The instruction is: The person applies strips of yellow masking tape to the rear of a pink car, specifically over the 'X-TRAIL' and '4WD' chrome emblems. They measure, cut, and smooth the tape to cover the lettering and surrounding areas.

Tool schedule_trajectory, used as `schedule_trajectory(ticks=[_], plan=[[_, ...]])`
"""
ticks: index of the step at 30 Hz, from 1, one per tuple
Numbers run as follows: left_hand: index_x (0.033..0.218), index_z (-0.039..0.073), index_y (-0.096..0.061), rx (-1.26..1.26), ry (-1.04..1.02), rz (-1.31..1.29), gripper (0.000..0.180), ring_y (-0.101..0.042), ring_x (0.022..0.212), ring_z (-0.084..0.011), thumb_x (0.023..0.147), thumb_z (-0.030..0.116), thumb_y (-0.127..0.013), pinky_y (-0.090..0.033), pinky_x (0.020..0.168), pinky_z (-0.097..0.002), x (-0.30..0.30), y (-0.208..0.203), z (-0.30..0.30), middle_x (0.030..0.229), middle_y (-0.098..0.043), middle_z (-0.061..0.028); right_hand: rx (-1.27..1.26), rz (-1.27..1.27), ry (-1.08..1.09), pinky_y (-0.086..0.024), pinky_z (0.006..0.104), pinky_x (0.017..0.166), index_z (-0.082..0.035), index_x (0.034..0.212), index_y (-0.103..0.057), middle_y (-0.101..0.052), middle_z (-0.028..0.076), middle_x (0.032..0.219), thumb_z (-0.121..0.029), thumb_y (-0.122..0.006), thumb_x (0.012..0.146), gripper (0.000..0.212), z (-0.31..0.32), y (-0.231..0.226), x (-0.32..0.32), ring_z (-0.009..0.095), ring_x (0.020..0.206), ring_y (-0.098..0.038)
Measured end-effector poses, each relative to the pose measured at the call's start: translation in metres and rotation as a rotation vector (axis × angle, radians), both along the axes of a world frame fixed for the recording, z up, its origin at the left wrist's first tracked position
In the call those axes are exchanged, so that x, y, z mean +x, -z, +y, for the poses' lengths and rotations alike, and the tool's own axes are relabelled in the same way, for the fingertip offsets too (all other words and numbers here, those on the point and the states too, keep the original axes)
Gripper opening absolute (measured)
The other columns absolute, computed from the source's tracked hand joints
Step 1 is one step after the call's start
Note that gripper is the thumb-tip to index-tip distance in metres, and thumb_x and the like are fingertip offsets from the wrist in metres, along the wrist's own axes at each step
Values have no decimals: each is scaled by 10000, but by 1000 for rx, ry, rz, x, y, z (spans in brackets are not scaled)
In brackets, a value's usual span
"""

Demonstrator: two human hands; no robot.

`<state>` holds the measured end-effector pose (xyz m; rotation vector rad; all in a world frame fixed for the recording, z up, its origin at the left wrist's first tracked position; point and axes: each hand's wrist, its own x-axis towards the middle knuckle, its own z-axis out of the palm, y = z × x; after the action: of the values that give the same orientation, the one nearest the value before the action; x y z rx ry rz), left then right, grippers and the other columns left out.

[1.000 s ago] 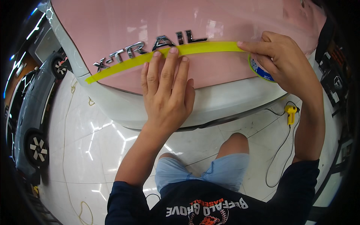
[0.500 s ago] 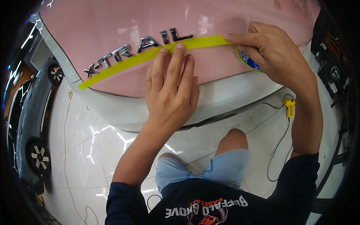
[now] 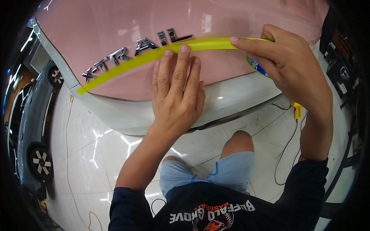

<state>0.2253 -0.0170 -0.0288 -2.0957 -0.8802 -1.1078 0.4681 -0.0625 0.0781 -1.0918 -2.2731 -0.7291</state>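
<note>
Tape (image 3: 214, 44) runs in a yellow strip just under the chrome letters (image 3: 118, 56), from the left of the frame to upper right, stuck on the pink panel (image 3: 173, 15). Compared with a second ago, the left hand (image 3: 177, 102) has slid right along it, so the middle fingertip now sits below the last letter. That hand grips nothing, fingers stretched out and slightly spread, tips on the tape. The right hand (image 3: 287, 57), upper right, is curled around the roll (image 3: 260, 68), one fingertip on the strip; it hides most of the roll. The yellow tool (image 3: 297, 111) on the floor (image 3: 96, 184) is now partly behind the right forearm, which wasn't the case earlier. White bumper (image 3: 223, 92) mid-frame, partly covered by the left hand. Grey car (image 3: 29, 127) at far left, dark boxes (image 3: 341, 79) at far right.
</note>
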Motion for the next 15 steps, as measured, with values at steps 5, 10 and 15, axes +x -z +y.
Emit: schedule_trajectory(ticks=[5, 10, 15], plan=[[1232, 0, -672, 38, -7, 1, 425, -430, 1377, -417, 828, 127, -648, -369, 1121, -528, 1, -1, 1, 1492, -499, -191, -14, -10, 28, -389, 363, 607, -179, 1249, -728, -469, 74, 742, -98, -692, 886, 374, 1, 2, 3, 195, 671, -484], [1167, 1, -688, 69, -23, -16, 391, -488, 1305, -392, 805, 143, -644, -399, 1083, -512, 6, -7, 2, 1448, -540, -177, 33, -40, 3, -400, 359, 621, -158, 1241, -730, -484, 78, 748, -97, -676, 900, 350, 21, 4, 8, 203, 673, -487], [1140, -1, -696, 78, -27, -23, 389, -500, 1290, -393, 777, 136, -666, -414, 1059, -501, 10, -9, 3, 1439, -549, -175, 31, -46, 15, -409, 369, 654, -138, 1230, -732, -503, 85, 745, -103, -667, 906, 332, 27, 3, 8, 225, 686, -495]])
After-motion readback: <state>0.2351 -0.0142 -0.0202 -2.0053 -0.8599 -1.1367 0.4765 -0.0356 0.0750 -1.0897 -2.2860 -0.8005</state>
